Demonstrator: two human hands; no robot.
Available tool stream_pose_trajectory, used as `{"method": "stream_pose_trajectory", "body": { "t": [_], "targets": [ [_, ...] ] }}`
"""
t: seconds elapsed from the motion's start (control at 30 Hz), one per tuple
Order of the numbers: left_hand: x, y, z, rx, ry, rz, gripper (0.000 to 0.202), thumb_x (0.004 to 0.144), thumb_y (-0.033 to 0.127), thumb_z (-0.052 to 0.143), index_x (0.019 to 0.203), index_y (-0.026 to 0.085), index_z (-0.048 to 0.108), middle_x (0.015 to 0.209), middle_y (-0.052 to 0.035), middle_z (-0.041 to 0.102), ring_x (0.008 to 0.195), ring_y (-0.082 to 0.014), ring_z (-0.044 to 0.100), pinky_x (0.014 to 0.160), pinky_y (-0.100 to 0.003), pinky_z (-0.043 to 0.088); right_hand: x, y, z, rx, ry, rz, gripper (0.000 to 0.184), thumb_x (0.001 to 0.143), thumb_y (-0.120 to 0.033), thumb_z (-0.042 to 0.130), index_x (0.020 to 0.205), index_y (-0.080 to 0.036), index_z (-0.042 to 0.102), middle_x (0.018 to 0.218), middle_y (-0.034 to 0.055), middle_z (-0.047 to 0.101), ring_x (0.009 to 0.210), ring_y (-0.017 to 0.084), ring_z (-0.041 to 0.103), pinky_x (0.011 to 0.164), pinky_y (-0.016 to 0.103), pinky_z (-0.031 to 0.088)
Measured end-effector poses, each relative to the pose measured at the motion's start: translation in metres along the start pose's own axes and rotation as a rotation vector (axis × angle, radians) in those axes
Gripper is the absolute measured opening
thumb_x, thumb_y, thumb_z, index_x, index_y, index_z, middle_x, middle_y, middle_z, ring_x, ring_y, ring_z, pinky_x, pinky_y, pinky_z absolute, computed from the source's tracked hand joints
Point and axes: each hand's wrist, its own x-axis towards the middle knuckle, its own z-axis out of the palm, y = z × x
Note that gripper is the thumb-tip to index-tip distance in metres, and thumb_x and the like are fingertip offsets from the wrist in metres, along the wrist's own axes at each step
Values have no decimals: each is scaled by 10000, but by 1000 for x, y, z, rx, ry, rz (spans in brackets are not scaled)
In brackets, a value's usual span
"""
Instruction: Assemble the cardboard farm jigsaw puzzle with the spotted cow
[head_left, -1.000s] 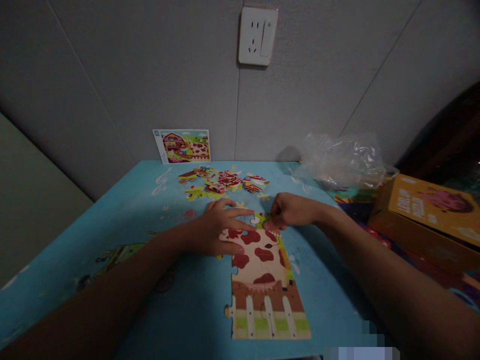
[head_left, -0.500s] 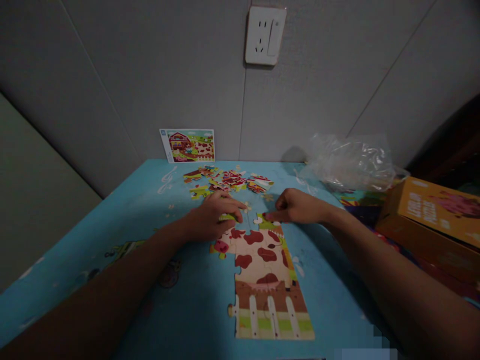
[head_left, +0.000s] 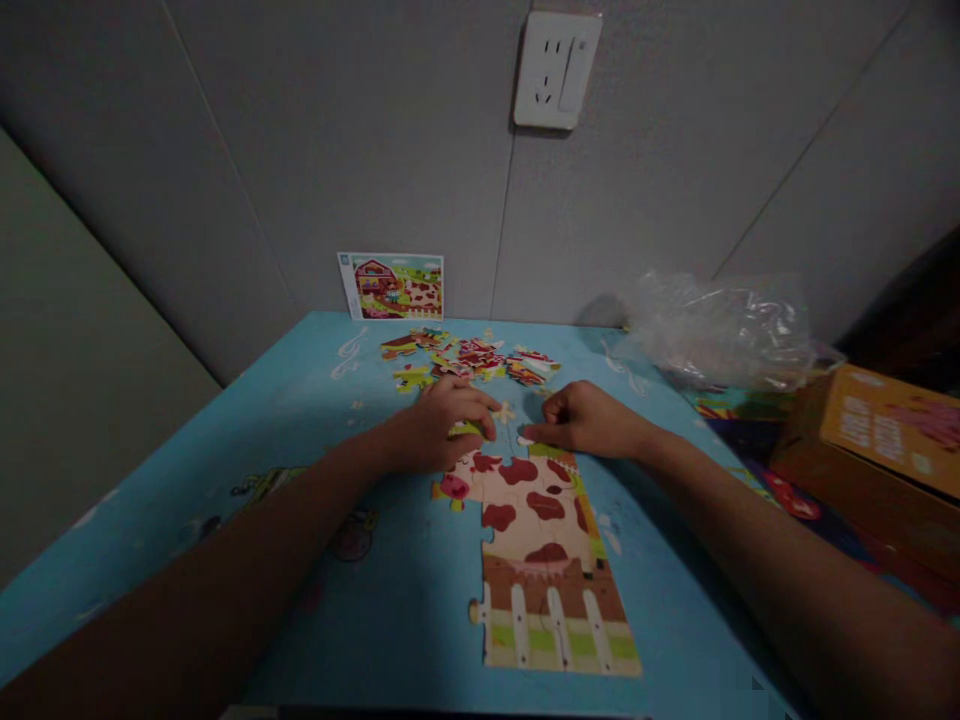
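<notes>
A partly joined jigsaw puzzle (head_left: 536,530) lies in front of me, showing a spotted cow above a white fence. At its upper left, my left hand (head_left: 450,425) is closed around a green puzzle piece (head_left: 466,429), thumb and fingers at its edges; the rest of that piece is hidden. My right hand (head_left: 581,422) is at the upper right corner, fingers curled, with a fingertip down on a green corner piece (head_left: 547,453) that it mostly covers. Between the two hands a gap shows in the top edge.
Loose puzzle pieces (head_left: 472,358) are heaped at the back of the blue table (head_left: 300,400). A picture card (head_left: 397,287) leans on the wall. To the right are a crumpled clear plastic bag (head_left: 727,330) and an orange puzzle box (head_left: 885,440). A socket (head_left: 558,70) is above.
The view has shifted slightly, moving everything a little to the right. My right fingers now cover more of the corner piece. My left hand stays at its piece.
</notes>
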Motion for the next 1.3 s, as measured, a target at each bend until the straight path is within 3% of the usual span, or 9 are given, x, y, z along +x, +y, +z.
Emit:
{"method": "stream_pose_trajectory", "body": {
  "t": [0.2,0.3,0.37,0.43,0.5,0.57,0.7,1.13,1.3],
  "targets": [
    [0,-4,4,3,38,29,127,810,162,555,832,212,670,1153,-45,686,1115,-188,586,1059,-418,299,0,-1,2,-11,22,15,477,776,-490,596,464,-191,393,462,-76,240,469,74,214,500,276,200],
    [3,-6,1,56,167,-44,143,791,146,543,827,208,667,1039,-41,715,1036,-186,618,1032,-401,352,0,2,3,11,49,21,479,782,-491,590,466,-194,386,448,-75,251,454,72,227,493,277,201],
    [4,-9,-4,165,329,-263,206,761,127,538,896,200,675,1035,-55,710,1049,-209,606,1029,-407,370,1,4,4,33,63,29,474,788,-490,580,470,-196,387,441,-73,267,446,72,242,489,277,204],
    [5,-13,-11,306,457,-598,334,733,145,553,1043,190,669,1121,-93,673,1127,-272,557,1028,-452,377,1,5,5,44,68,32,462,796,-488,571,479,-196,403,439,-68,295,444,72,261,488,274,212],
    [4,-17,-16,403,456,-907,475,708,199,579,1179,171,630,1215,-151,610,1194,-355,490,998,-513,396,2,6,5,47,74,28,450,797,-487,568,489,-195,419,440,-66,316,445,73,278,490,269,222],
    [3,-19,-17,439,363,-1068,544,694,246,583,1229,148,609,1255,-200,559,1220,-410,445,967,-549,408,2,6,6,52,84,25,446,796,-491,567,494,-195,424,442,-65,324,448,75,286,491,266,228],
    [3,-20,-15,456,252,-1110,532,699,281,547,1204,135,630,1256,-218,534,1227,-413,436,990,-552,383,2,5,6,51,82,22,452,799,-502,555,491,-197,427,435,-62,332,447,78,292,496,267,233],
    [1,-21,-18,430,191,-1069,453,677,261,557,1113,213,669,1244,-151,560,1216,-377,454,970,-519,414,1,0,7,11,112,13,413,809,-463,547,507,-197,452,439,-57,361,441,80,310,502,267,245],
    [3,-16,-17,396,179,-992,599,681,223,532,1279,225,564,1325,-103,552,1200,-356,478,970,-528,415,1,0,8,22,119,6,406,815,-452,543,515,-197,444,450,-57,357,447,80,314,501,263,251]
  ]
}}
